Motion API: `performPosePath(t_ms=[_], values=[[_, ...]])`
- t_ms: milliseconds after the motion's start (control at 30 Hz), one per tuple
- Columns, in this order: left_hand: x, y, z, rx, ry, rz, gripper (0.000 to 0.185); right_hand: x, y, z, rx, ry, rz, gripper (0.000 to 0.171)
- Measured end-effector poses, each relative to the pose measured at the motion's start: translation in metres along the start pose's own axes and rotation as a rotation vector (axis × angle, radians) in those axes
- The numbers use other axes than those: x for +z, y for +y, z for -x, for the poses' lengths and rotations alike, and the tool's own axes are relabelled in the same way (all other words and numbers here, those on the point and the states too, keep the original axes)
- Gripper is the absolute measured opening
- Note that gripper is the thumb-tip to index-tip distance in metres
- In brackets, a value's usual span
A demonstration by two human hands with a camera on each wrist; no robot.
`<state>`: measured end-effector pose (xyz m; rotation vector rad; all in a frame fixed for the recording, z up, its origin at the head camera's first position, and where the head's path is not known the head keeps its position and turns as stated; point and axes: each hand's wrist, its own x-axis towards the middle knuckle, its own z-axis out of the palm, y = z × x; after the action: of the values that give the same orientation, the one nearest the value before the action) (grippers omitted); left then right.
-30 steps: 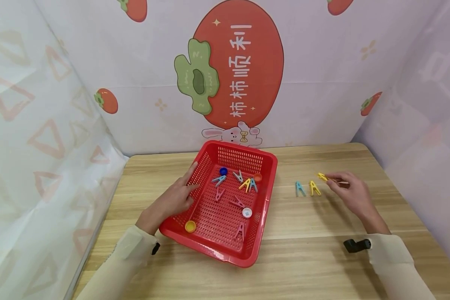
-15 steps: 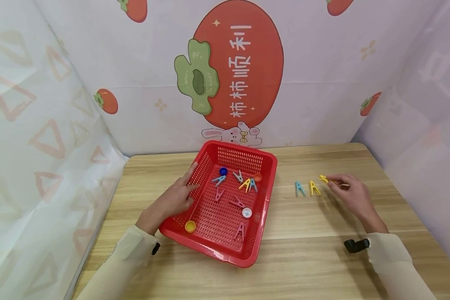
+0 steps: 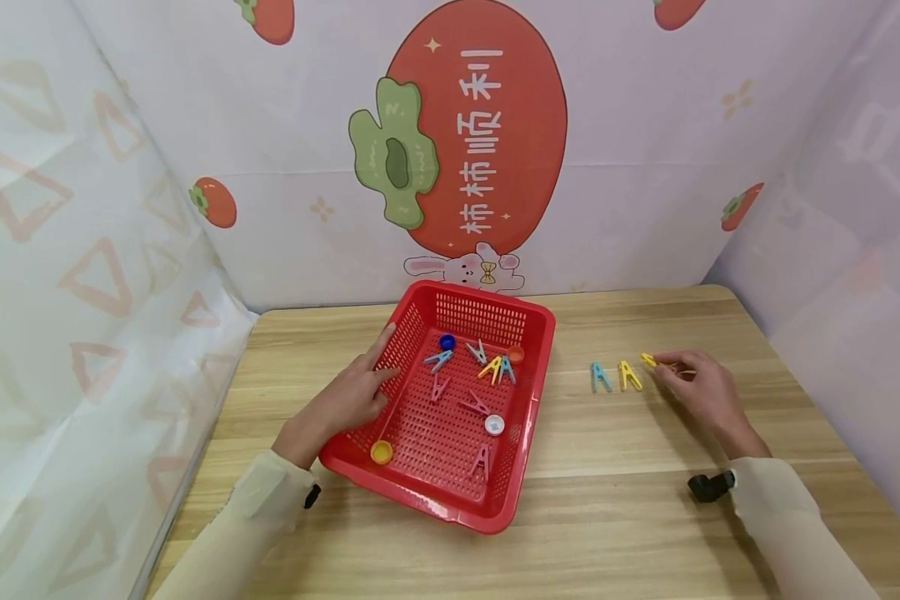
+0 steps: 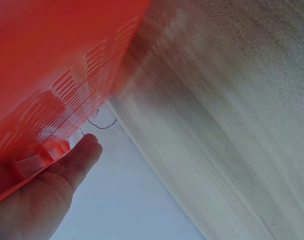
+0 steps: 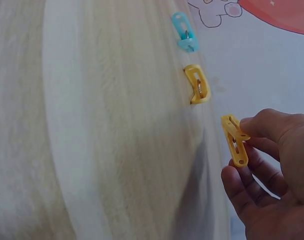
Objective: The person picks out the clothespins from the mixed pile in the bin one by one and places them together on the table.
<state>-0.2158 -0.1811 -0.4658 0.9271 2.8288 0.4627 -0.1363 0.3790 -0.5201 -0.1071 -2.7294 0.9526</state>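
Observation:
A red plastic basket (image 3: 521,467) stands on the table, with clothespins and small round caps inside. My left hand (image 3: 348,396) holds its left rim, one finger stretched along the edge and others reaching inside; the left wrist view shows part of this hand (image 4: 44,200) against the outer wall. My right hand (image 3: 708,396) pinches a yellow clothespin (image 5: 235,142) between thumb and fingers, above the table in the right wrist view. Just left of it on the table lie another yellow clothespin (image 3: 627,376) and a blue clothespin (image 3: 600,377).
In the basket are a blue cap (image 3: 447,342), an orange cap (image 3: 516,356), a white cap (image 3: 494,426) and a yellow cap (image 3: 381,452), among several clothespins. A wooden table (image 3: 607,533) lies beneath. A printed cloth (image 3: 630,208) closes off the back and sides.
My right hand and its yellow clothespin have shifted very slightly toward me. The left hand and the basket stay where they were.

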Motion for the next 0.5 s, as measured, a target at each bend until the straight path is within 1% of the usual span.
performPosePath(t_ms=[267, 500], values=[[0.000, 0.000, 0.000, 0.003, 0.005, -0.004, 0.054, 0.005, 0.010, -0.001, 0.002, -0.022, 0.029, 0.032], [0.000, 0.000, 0.000, -0.005, -0.002, 0.005, 0.054, 0.011, 0.014, 0.000, -0.006, -0.010, 0.032, 0.026]])
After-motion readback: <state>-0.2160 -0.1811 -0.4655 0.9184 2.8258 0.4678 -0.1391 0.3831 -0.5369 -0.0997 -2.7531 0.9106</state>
